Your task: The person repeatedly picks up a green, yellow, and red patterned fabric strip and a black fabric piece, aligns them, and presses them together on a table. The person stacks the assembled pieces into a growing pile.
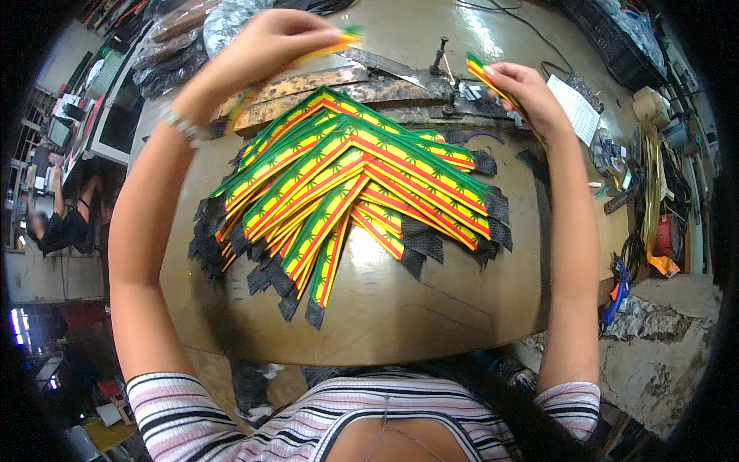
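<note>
Clock taken from frame centre. Nearest, at 6 o'clock, a striped shirt point(369, 393) is seen at the brown table's edge. On the table point(462, 308), from centre toward 12, a loose overlapping pile of V-folded strips point(339, 154) is laid, points toward 12; green, yellow and red bands with leaf shapes are shown, and black ends point(289, 306) are fanned toward 4 and 8. Beyond the pile, dark worn planks point(308, 92) are set, with a black upright bolt point(439, 58) between 12 and 1. At 11, a blurred patterned strip point(327, 51) is pinched in the left hand point(296, 35); at 1 to 2, another strip end point(479, 73) is gripped in the right hand point(527, 88). Whether one piece is shared cannot be told. White paper point(573, 108) is seen at 2, plastic-wrapped bundles point(169, 50) between 10 and 11.
</note>
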Tool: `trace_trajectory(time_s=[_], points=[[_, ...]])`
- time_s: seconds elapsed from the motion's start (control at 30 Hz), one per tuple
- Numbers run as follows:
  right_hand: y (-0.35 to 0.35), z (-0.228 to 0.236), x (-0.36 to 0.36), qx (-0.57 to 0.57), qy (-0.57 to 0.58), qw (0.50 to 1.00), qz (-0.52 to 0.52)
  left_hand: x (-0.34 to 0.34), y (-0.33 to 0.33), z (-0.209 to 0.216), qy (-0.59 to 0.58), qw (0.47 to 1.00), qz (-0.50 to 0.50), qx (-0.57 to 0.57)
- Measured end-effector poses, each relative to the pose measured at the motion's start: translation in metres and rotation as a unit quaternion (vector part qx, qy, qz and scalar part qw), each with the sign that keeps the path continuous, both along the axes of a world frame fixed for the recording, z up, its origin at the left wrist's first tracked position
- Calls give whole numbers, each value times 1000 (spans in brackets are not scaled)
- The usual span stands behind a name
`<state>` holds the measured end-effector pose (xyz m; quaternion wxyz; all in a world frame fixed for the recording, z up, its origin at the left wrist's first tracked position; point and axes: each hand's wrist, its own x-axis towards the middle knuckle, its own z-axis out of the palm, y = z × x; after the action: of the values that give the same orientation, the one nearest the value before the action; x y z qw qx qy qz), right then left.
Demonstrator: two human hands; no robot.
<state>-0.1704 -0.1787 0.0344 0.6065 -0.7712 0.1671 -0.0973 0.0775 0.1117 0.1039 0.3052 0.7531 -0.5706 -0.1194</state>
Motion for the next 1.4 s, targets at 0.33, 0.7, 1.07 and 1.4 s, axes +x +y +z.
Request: trace_trajectory(time_s=[0.33, 0.7, 1.07, 1.4], points=[[-3, -44, 25, 112, -10, 993, 27, -59, -106, -73, 392, 919, 48, -7], [6, -40, 26, 92, -22, 995, 15, -58, -110, -85, 408, 910, 59, 28], [4, -42, 27, 84, -16, 996, 12, -64, -110, -81, 437, 896, 64, 33], [4, -41, 26, 103, -19, 994, 15, -65, -111, -83, 429, 901, 65, 28]])
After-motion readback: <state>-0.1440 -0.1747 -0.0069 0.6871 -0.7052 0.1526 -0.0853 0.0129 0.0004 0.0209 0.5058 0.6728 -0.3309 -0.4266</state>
